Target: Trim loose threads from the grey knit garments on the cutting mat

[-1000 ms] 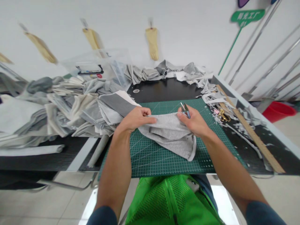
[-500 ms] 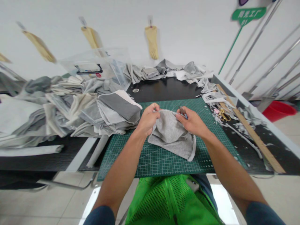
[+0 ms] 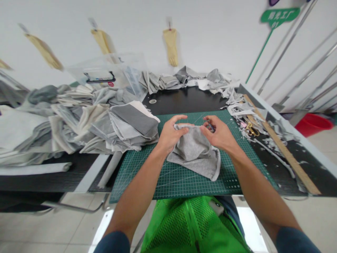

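A piece of light grey fabric [image 3: 195, 147] with a hemmed edge lies partly bunched on the green cutting mat [image 3: 168, 182], its far edge lifted. My left hand [image 3: 172, 133] grips that edge at its left end, thumb on the near side and index finger stretched beyond it. At the edge's right end, my right hand [image 3: 216, 131] pinches the fabric between thumb and fingers. Tucked in the same hand is a pair of thread snips [image 3: 210, 125], mostly hidden by the fingers.
Piled grey and white cloth [image 3: 134, 121] lies to the left, before a clear plastic box [image 3: 105, 72]. Scraps [image 3: 231, 96] line the table's back and right. A wooden ruler [image 3: 284, 147] and gold-handled scissors [image 3: 252, 130] lie right. A red bucket [image 3: 313, 124] stands beyond the table.
My left hand has moved right along the fabric's edge, closer to my right hand, and its index finger has stretched out. The snips have turned deeper into my right hand.
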Demonstrator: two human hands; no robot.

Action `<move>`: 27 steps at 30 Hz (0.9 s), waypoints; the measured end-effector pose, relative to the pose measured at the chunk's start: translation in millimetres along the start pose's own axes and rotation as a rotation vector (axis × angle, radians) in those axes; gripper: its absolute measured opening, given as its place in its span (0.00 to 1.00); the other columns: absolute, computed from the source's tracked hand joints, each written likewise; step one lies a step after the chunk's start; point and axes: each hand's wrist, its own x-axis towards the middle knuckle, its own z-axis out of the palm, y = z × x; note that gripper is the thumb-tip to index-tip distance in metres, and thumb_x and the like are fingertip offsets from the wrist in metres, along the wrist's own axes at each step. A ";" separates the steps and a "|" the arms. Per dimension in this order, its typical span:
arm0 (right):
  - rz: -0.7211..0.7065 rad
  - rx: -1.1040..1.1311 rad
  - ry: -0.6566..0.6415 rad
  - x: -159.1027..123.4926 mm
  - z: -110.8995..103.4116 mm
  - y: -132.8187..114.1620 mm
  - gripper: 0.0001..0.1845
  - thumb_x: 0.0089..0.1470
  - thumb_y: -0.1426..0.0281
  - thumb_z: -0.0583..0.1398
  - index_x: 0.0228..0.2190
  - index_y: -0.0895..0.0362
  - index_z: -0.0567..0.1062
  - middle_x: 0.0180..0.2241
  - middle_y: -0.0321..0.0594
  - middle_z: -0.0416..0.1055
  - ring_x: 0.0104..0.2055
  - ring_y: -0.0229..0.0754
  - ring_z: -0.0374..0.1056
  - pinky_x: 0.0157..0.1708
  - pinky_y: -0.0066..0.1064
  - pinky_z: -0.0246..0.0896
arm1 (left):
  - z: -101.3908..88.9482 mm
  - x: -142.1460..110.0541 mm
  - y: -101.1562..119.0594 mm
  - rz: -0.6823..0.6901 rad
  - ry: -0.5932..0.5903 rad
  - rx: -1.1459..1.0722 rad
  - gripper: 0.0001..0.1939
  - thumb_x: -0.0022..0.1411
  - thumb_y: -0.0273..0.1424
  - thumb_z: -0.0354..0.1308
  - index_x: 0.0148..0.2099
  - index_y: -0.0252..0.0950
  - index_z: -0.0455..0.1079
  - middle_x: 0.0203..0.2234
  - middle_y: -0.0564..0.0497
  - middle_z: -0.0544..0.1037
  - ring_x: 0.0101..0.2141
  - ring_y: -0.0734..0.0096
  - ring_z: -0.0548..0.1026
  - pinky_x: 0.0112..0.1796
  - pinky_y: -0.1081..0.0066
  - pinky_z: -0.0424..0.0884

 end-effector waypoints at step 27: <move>-0.310 -0.270 0.107 -7.4 9.4 -5.6 0.11 0.66 0.67 0.65 0.47 0.52 0.87 0.45 0.48 0.81 0.47 0.54 0.71 0.52 0.49 0.67 | -0.5 -1.2 2.7 -0.070 -0.034 -0.147 0.32 0.47 0.32 0.79 0.54 0.39 0.75 0.36 0.49 0.86 0.38 0.62 0.83 0.43 0.65 0.78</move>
